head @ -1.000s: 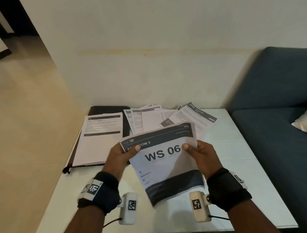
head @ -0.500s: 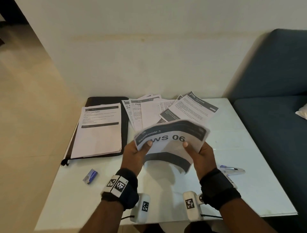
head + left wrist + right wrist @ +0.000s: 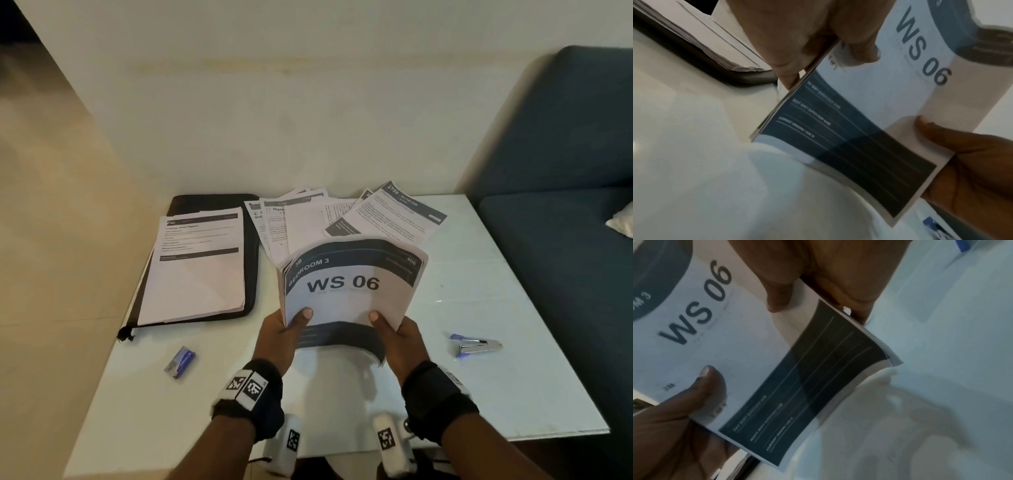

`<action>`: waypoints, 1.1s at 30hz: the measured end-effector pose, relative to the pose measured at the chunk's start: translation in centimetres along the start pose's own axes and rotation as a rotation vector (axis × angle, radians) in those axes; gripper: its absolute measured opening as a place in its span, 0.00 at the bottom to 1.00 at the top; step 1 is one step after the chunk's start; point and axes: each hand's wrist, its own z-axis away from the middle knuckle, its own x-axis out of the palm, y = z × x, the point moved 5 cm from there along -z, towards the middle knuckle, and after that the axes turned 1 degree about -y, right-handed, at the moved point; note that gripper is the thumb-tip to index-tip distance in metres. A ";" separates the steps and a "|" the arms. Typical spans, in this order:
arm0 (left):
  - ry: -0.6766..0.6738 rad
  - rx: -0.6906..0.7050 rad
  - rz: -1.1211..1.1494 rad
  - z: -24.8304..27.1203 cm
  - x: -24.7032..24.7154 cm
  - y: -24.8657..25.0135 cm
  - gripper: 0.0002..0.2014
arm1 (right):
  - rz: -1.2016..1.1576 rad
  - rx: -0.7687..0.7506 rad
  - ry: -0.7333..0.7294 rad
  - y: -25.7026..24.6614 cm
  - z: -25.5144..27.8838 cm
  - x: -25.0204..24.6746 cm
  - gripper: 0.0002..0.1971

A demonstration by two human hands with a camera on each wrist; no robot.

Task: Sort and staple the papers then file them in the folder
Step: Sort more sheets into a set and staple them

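A stack of papers (image 3: 346, 291) headed "WS 06" stands upright, its bottom edge near the white table (image 3: 496, 394), bowed in the middle. My left hand (image 3: 284, 329) grips its left side, thumb on the front sheet. My right hand (image 3: 394, 330) grips the right side the same way. The left wrist view shows the stack of papers (image 3: 869, 129) close up, as does the right wrist view, stack of papers (image 3: 797, 369). A black folder (image 3: 212, 205) lies open at the back left under a sheet pile (image 3: 198, 267). A silver stapler (image 3: 478, 346) lies to the right.
Several loose sheets (image 3: 342, 219) fan out at the back of the table against the wall. A small blue staple box (image 3: 180, 361) lies front left. A dark blue sofa (image 3: 565, 205) borders the table's right edge.
Both hands have lowered the stack toward the table and slid down its sides; the sheets now stand more upright and bowed. The camera has tilted down, showing the stapler and staple box.
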 end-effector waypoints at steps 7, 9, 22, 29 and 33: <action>0.050 0.010 -0.008 0.1 -0.1 0.7 0.16 | 0.054 0.017 -0.014 -0.7 0.2 0.1 0.06; 0.095 0.030 0.016 0.1 -0.3 1.5 0.12 | 0.080 0.016 -0.021 -1.3 0.2 0.3 0.07; 0.236 0.139 -0.094 1.2 -3.4 6.1 0.02 | 0.446 0.150 -0.561 -2.0 2.1 -1.6 0.07; -0.109 0.133 -0.474 1.2 -3.2 9.1 0.05 | 0.786 -0.102 -0.031 -10.0 1.1 -7.6 0.13; -0.318 0.084 -0.730 1.2 -3.4 8.3 0.10 | 0.735 -0.386 0.017 -12.2 1.3 -7.4 0.30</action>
